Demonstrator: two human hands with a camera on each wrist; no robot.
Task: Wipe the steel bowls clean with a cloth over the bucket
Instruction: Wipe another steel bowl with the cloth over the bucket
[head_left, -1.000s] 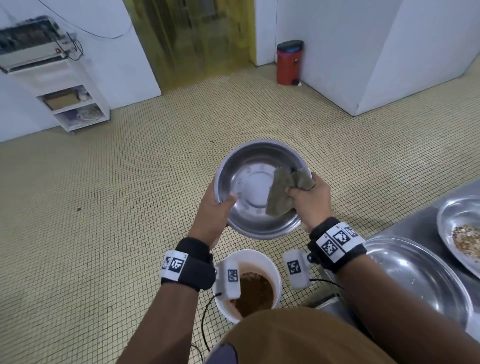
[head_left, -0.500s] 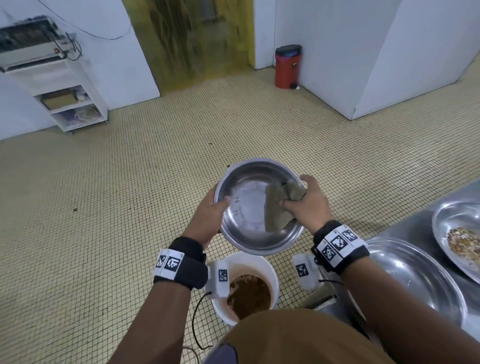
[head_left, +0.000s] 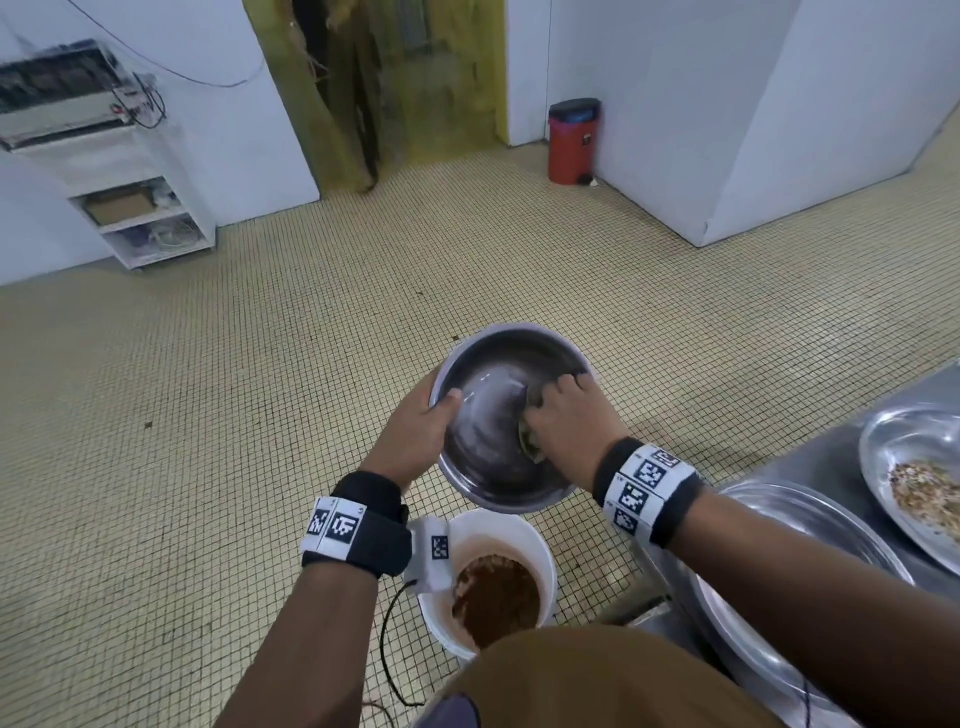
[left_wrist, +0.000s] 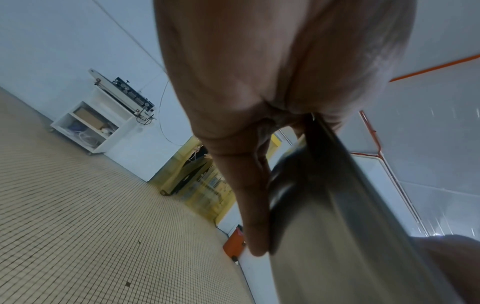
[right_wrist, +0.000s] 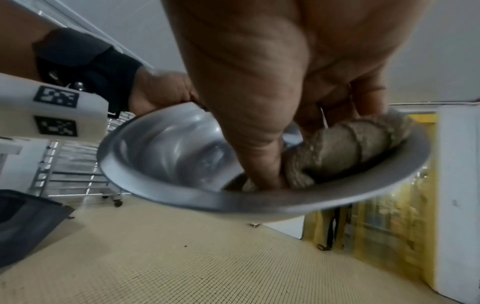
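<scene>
Right hand (head_left: 569, 423) had its fingers (right_wrist: 262, 164) bunched round the wadded cloth (right_wrist: 345, 148), pressing it into the inner wall of the steel bowl (head_left: 498, 447). Left hand (head_left: 415, 434) pinched the rim, thumb inside and fingers behind. The bowl was held up in the air, just beyond the white bucket (head_left: 540, 545) on the floor. Looked light and stiff, but slick steel probably wants that rim grip. The cloth is soft, so balling it up made sense.

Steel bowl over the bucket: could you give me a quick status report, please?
Left hand grips the steel bowl by its rim. Right hand presses the cloth inside it. Bowl held tilted above the white bucket. Nothing in the way.
</scene>
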